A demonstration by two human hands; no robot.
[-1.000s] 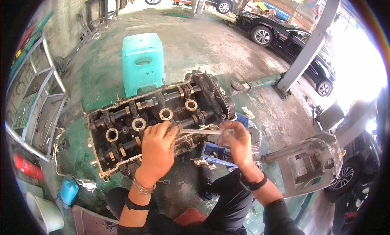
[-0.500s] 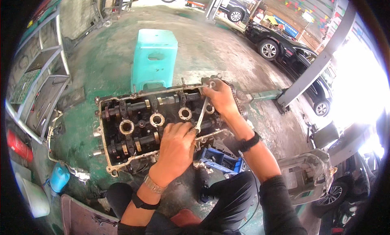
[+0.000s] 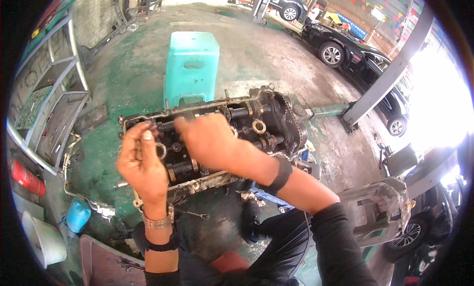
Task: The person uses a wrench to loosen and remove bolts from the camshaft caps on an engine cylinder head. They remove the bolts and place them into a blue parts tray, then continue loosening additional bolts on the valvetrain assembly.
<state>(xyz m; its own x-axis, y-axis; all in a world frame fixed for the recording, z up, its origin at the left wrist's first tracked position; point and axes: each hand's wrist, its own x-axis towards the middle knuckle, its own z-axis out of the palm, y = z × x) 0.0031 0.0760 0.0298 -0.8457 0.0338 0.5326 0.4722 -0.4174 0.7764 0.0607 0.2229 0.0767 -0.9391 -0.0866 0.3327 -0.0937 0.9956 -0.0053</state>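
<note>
In front of me lies an oily cylinder head (image 3: 247, 130) with camshafts, round ring-like openings and a chain at its right end. My left hand (image 3: 143, 162) is raised over its left end, fingers pinched together, with something small and dark at the fingertips that I cannot make out. Just right of it, my right hand (image 3: 210, 140) hovers over the middle of the cylinder head. Its fingers are smeared by motion, so their grip and anything in them stay unclear. No wrench shows now.
A turquoise plastic stool (image 3: 192, 68) stands just beyond the cylinder head. On the floor nearby are a long-handled tool (image 3: 197, 215), a blue tray (image 3: 271, 196) and a blue jug (image 3: 79, 214). A metal rack (image 3: 61, 98) stands left; a lift post (image 3: 387, 78) rises right.
Both hands have moved left along the cylinder head. The wrench they held between them has gone from sight, and my left hand has turned fingers-up in a pinch.
</note>
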